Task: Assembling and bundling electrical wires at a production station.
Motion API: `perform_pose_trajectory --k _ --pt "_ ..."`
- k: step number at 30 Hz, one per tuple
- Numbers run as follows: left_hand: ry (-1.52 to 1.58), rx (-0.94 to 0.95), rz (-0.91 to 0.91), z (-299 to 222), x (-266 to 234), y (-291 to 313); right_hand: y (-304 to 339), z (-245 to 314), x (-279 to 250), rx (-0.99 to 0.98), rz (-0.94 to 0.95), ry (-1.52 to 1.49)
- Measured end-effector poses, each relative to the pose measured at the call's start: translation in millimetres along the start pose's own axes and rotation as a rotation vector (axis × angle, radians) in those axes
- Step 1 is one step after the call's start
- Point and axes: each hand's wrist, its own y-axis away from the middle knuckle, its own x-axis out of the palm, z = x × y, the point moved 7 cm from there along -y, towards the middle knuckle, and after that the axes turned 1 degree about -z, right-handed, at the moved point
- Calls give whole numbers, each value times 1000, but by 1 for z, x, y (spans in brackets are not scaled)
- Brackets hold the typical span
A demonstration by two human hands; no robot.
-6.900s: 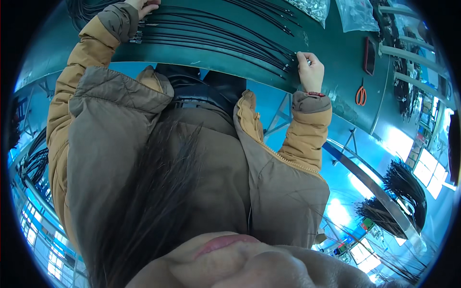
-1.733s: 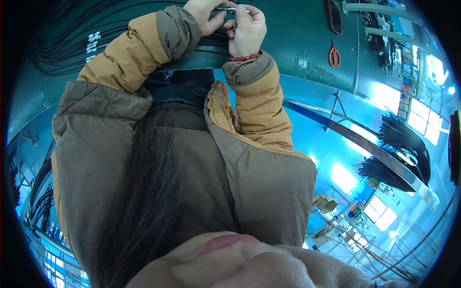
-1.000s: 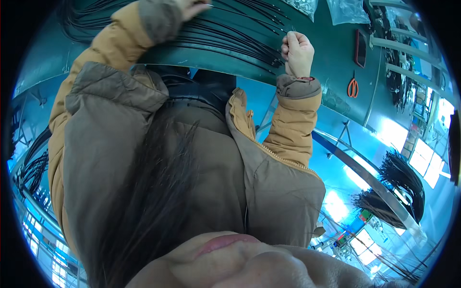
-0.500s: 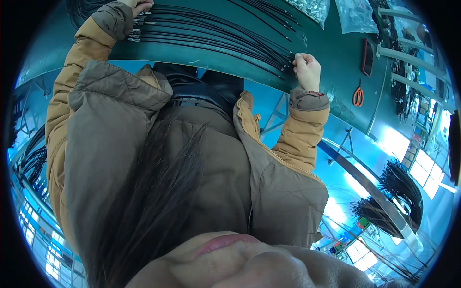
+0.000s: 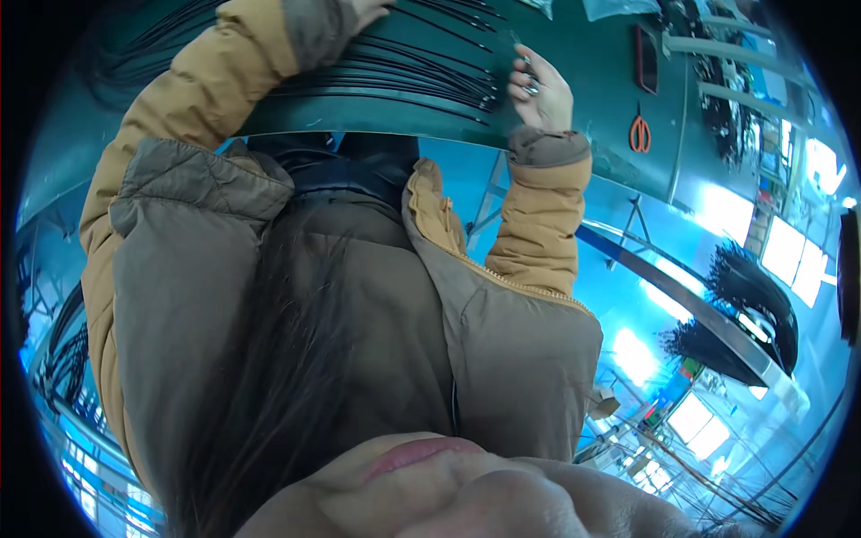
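Many thin black cables (image 5: 395,72) lie side by side across the green table (image 5: 592,112), their tipped ends toward the right. My left hand (image 5: 366,11) reaches over the far side of them, partly cut off by the upper edge. Its fingertips point right, next to more cables; whether it grips one is not visible. To the right of the cable ends, my right hand (image 5: 544,100) is turned with its fingers curled inward. Small shiny metal pieces (image 5: 531,87) show between the fingers and palm; their exact kind is too small to make out.
Orange-handled scissors (image 5: 639,134) and a dark phone with a red edge (image 5: 646,59) lie right of my right hand. A clear plastic bag (image 5: 619,7) is at the far edge. Black bundles (image 5: 749,296) hang on a metal rail at the right.
My left hand has moved right from the left cable ends to above the cables' middle. My right hand has lifted off the right ends and turned, and metal pieces now show in it.
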Motion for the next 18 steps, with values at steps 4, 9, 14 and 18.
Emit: perform_pose_trajectory --k 4,9,14,18 --pt "-57 203 -39 -54 43 -49 0 -1 23 -25 55 -25" --pt "19 185 -60 -56 56 -68 1 -3 22 -7 38 -65" --pt "372 189 -329 -65 13 -47 7 0 29 -44 80 75" --pt "338 149 -223 -65 17 -47 5 -3 31 -50 97 75"
